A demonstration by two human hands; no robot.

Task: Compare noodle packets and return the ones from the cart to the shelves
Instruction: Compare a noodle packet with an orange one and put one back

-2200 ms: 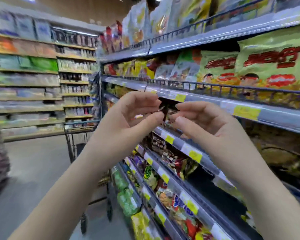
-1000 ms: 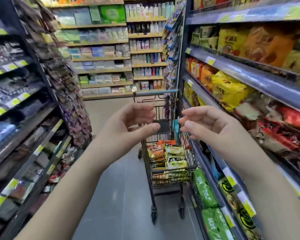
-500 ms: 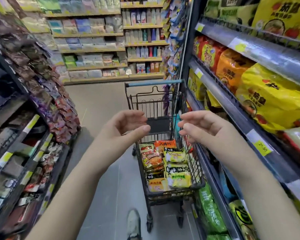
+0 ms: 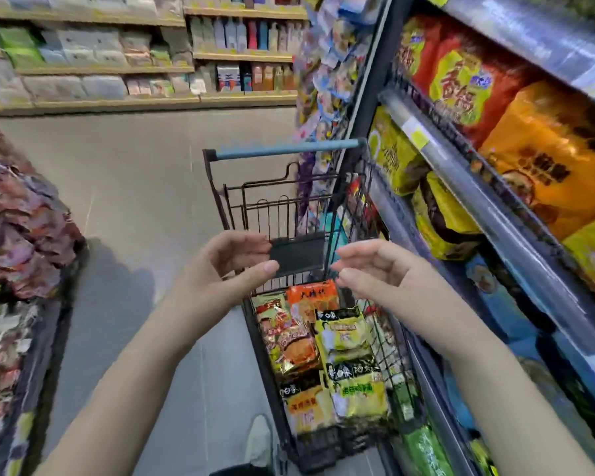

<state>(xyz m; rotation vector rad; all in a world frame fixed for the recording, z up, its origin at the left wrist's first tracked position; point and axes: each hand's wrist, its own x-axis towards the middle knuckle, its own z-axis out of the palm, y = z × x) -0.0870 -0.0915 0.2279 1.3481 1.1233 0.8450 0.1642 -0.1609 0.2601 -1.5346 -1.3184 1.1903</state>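
Note:
A black wire cart (image 4: 323, 451) with a blue handle (image 4: 285, 150) stands in the aisle against the right-hand shelves. Several noodle packets lie in its basket: a red-orange one (image 4: 291, 338), an orange one (image 4: 311, 297), yellow ones (image 4: 344, 334) (image 4: 359, 398). My left hand (image 4: 227, 269) and my right hand (image 4: 378, 269) hover side by side above the cart's rear end, fingers loosely curved toward each other, holding nothing. Neither hand touches the cart or a packet.
Shelves (image 4: 488, 187) on the right carry large yellow, orange and red noodle bags (image 4: 560, 159). A rack of dark snack packets (image 4: 21, 228) lines the left side. Grey floor (image 4: 134, 187) runs ahead to far shelves. My shoe (image 4: 258, 441) shows beside the cart.
The view swung from the right-hand shelves to the aisle and came up to the cart. Both hands stayed raised and empty, drifting a little apart.

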